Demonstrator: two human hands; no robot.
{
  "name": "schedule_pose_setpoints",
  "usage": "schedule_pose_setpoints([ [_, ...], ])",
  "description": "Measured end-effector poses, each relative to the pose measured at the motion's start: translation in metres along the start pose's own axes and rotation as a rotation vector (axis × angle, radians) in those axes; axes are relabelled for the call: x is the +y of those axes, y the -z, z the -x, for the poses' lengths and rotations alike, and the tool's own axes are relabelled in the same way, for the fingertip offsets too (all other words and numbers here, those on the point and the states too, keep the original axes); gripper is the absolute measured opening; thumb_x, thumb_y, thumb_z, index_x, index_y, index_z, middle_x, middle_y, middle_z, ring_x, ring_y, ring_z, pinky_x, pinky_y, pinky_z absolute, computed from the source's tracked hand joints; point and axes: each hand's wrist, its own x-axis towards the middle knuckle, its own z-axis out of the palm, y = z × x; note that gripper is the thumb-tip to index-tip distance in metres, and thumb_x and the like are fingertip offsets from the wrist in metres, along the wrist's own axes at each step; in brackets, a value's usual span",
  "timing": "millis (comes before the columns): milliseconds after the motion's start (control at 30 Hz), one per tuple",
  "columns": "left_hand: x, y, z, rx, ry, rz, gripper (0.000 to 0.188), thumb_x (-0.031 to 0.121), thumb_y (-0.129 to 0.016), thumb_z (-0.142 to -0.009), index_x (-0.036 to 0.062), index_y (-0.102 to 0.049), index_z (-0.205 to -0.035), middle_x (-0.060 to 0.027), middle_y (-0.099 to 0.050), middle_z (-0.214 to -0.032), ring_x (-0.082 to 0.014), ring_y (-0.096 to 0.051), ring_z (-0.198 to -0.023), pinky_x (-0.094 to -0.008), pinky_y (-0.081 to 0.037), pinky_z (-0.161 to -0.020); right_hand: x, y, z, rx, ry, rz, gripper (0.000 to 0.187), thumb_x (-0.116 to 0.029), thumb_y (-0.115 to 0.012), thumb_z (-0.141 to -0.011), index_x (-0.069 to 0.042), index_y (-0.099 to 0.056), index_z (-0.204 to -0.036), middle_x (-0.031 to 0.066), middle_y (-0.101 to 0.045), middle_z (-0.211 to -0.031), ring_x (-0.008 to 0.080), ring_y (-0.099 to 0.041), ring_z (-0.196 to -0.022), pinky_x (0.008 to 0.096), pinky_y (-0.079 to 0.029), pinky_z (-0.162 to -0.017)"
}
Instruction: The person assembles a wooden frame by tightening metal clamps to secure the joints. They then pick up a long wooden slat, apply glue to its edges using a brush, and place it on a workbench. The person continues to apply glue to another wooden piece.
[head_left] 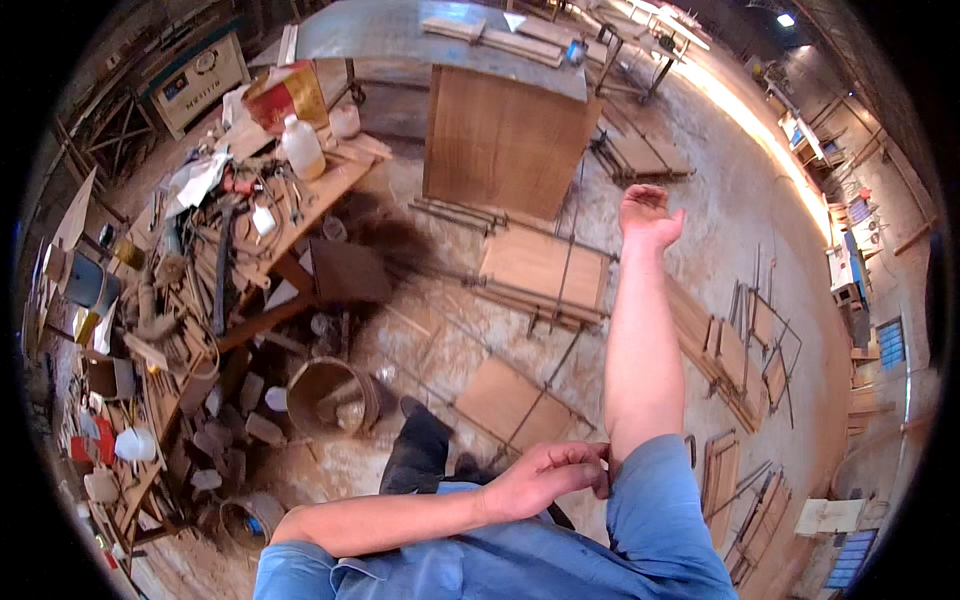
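My right arm reaches forward over the floor, and my right hand [650, 215] is palm up with its fingers slightly bent and the thumb apart. It holds nothing. Across my body comes my left hand [548, 476], its fingers drawn together at the hem of the blue shirt sleeve [655, 490] near my right elbow. The fingertips are partly hidden against the cloth and arm. Beyond my right forearm, flat wooden panels [545, 268] lie on the floor within long metal bar clamps [567, 255].
A cluttered workbench [335, 185] on the left bears tools, wood scraps and a plastic jug [302, 148]. Below it stands a bucket [330, 395]. A large wooden cabinet [505, 135] stands ahead. More clamped panels [715, 345] lie to the right, and another panel [515, 400] lies near my feet.
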Motion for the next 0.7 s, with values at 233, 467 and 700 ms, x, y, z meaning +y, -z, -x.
schedule_pose_setpoints([
  [233,0.081,0.058,-0.002,-0.113,0.045,-0.381,0.016,0.008,-0.051,-0.094,-0.0026,-0.062,-0.090,-0.0077,-0.065,-0.092,-0.0148,-0.058,-0.088,-0.0284,-0.047,-0.079,0.134,-0.084,-0.040,-0.152,-0.163,-0.026,0.063,-0.059,-0.028,-0.096,-0.008,-0.057,-0.072,0.0057,-0.060,-0.068,0.0233,-0.056,-0.063,0.0387,-0.047,-0.060],
  [467,0.132,0.113,-0.001,0.102,-0.194,-0.106,0.019,0.009,-0.050,-0.095,-0.0032,-0.065,-0.098,-0.0098,-0.064,-0.104,-0.0170,-0.058,-0.099,-0.0304,-0.045,-0.090,0.222,-0.113,-0.066,-0.187,-0.250,-0.015,0.055,-0.056,-0.035,-0.096,-0.013,-0.056,-0.072,0.0012,-0.059,-0.068,0.0206,-0.056,-0.063,0.0371,-0.047,-0.060],
  [700,0.189,0.144,-0.006,0.042,-0.229,-0.143,0.018,0.007,-0.050,-0.092,-0.0046,-0.063,-0.086,-0.0109,-0.063,-0.098,-0.0189,-0.059,-0.092,-0.0307,-0.046,-0.085,0.344,-0.129,-0.088,-0.196,-0.416,0.036,0.055,-0.055,-0.037,-0.096,-0.013,-0.057,-0.067,0.0034,-0.059,-0.061,0.0228,-0.056,-0.058,0.0385,-0.046,-0.055],
])
